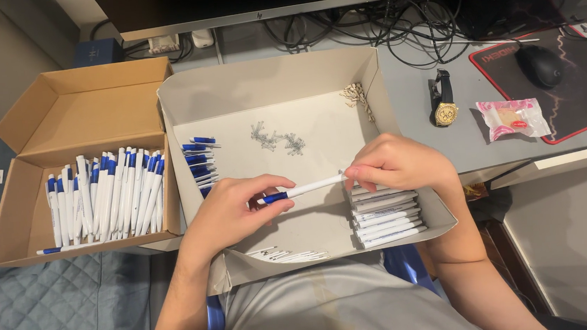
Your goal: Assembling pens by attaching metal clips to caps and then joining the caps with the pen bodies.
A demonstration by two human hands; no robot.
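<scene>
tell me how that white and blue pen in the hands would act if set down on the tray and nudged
The pen is a slim round tube, so it would probably roll. It looks stiff and light, pinched by the left hand and right hand. The tray walls would likely stop it.

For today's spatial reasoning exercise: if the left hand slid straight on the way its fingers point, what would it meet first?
Probably the right hand, which pinches the other end of the white and blue pen held by the left hand; depth is uncertain.
</scene>
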